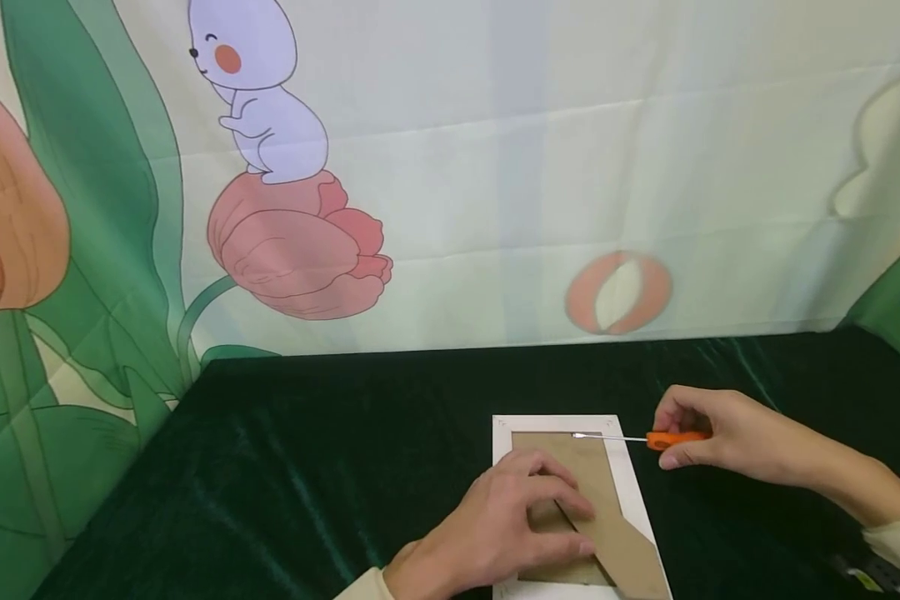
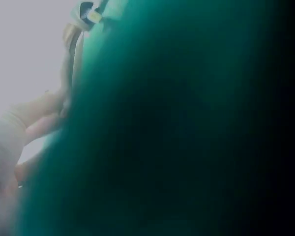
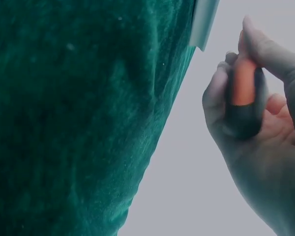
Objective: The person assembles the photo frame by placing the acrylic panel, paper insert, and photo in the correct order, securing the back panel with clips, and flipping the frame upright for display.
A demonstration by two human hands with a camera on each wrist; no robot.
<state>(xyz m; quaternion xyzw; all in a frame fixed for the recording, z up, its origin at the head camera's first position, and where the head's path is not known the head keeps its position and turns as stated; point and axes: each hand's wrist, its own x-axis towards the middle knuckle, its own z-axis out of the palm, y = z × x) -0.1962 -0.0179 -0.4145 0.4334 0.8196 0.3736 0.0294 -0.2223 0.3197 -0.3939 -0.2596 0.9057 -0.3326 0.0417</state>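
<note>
A white picture frame (image 1: pixel 630 483) lies back side up, its brown backing board (image 1: pixel 581 458) and fold-out stand (image 1: pixel 633 554) showing in the head view. Across the left part of the board rests my left hand (image 1: pixel 498 512), fingers bent and spread, with thumb and fingertips at the stand's edge. My right hand (image 1: pixel 727 433), beside the frame's right edge, grips a screwdriver (image 1: pixel 667 439) by its orange handle. The thin metal shaft points left over the frame, its flat tip at the board's top edge. In the right wrist view the orange and black handle (image 3: pixel 244 91) sits between thumb and fingers.
Dark green velvet cloth (image 1: pixel 307 467) covers the table. Behind it hangs a pale printed curtain (image 1: pixel 450 208) with a rabbit and tulips. A dark strap-like object (image 1: pixel 873 575) lies by the right sleeve. The left wrist view is mostly blurred green cloth.
</note>
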